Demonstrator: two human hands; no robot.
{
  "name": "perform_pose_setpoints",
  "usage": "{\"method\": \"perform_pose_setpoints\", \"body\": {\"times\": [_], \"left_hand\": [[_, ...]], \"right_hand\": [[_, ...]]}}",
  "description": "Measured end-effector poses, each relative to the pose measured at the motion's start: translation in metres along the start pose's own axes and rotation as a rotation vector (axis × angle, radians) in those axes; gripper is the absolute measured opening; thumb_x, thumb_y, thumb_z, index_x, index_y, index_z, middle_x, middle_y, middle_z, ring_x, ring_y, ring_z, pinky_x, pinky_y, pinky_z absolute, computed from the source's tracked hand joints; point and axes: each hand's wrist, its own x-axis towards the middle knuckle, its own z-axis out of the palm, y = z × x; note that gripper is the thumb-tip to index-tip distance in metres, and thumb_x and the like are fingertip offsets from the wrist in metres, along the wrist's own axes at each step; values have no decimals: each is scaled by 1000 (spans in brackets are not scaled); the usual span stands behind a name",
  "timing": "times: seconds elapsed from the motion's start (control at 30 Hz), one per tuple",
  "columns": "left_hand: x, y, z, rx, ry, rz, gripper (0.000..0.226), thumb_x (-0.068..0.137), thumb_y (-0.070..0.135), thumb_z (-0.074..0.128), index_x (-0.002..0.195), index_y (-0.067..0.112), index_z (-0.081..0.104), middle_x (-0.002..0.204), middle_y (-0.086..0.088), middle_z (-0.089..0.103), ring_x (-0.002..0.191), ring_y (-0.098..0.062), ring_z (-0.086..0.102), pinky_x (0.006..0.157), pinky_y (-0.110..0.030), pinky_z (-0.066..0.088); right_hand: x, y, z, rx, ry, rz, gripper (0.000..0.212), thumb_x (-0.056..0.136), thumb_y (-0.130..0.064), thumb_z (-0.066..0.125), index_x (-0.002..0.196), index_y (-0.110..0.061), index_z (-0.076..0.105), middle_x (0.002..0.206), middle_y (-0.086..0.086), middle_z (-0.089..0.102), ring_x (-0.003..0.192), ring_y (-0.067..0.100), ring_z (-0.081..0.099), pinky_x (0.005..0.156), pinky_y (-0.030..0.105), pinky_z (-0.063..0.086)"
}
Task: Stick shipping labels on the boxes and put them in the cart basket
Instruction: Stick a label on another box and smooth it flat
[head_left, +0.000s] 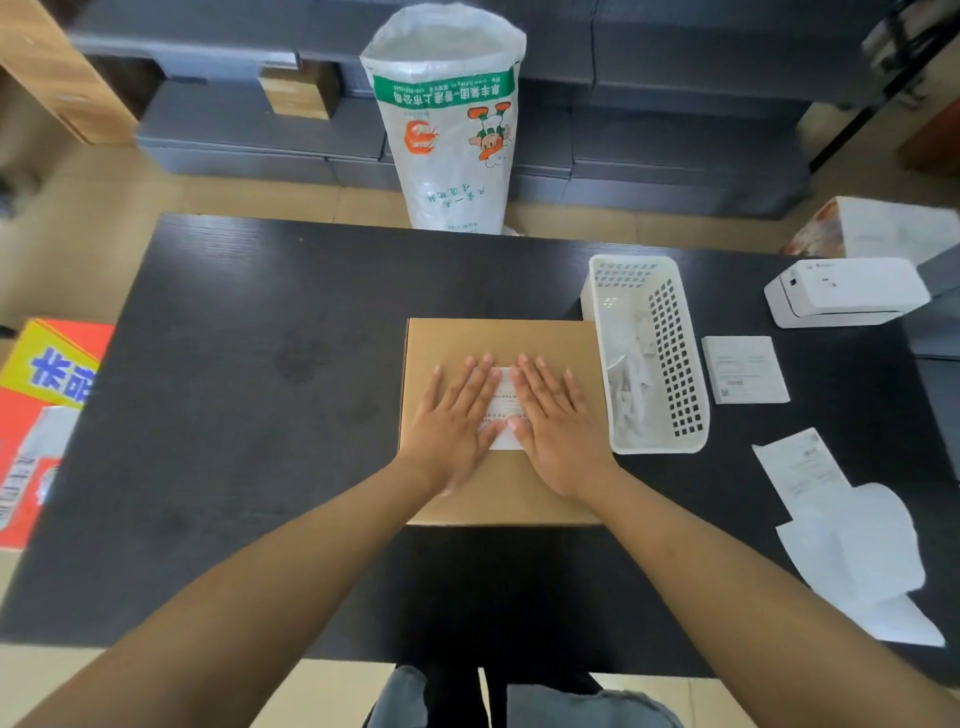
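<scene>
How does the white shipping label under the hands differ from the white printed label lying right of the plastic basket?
The white shipping label sits on the flat brown cardboard box, pressed by the left hand and right hand; the white printed label lies on the black table, untouched. The first is mostly covered, the second fully visible. Both are white with dark print.
</scene>
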Motion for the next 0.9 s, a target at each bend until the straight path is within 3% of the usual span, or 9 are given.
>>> {"method": "perform_pose_setpoints", "body": {"times": [0.2, 0.33, 0.53, 0.9], "left_hand": [[-2, -7, 1, -71, 31, -6, 63, 100, 46, 6, 143, 15, -28, 154, -1, -30, 141, -16, -30, 118, -39, -15], [-8, -9, 2, -13, 53, -57, 59, 98, 43, -2, 146, 17, -25, 155, 3, -28, 142, -19, -29, 114, -46, -21], [-6, -10, 3, -3, 20, -64, 61, 96, 47, -5, 144, 17, -29, 152, 2, -33, 142, -20, -29, 116, -51, -14], [-20, -34, 1, 39, -17, -46, 63, 99, 49, 3, 142, 18, -31, 151, 3, -35, 140, -18, -32, 117, -47, -14]], "right_hand": [[-2, 2, 3, 85, 35, 101, 65, 101, -41, 18, 149, -13, -16, 158, 1, -21, 144, 15, -24, 118, 34, -14], [-3, 1, 5, 82, 37, 116, 60, 102, -35, 15, 150, -13, -13, 160, 2, -16, 144, 15, -23, 119, 37, -11], [-6, -2, 8, 31, 67, 141, 60, 101, -36, 12, 152, -11, -6, 160, 2, -12, 146, 19, -17, 120, 45, -4], [-2, -30, 8, 53, 20, 156, 61, 102, -38, 13, 149, -12, -16, 159, 3, -18, 145, 20, -21, 119, 45, -9]]}}
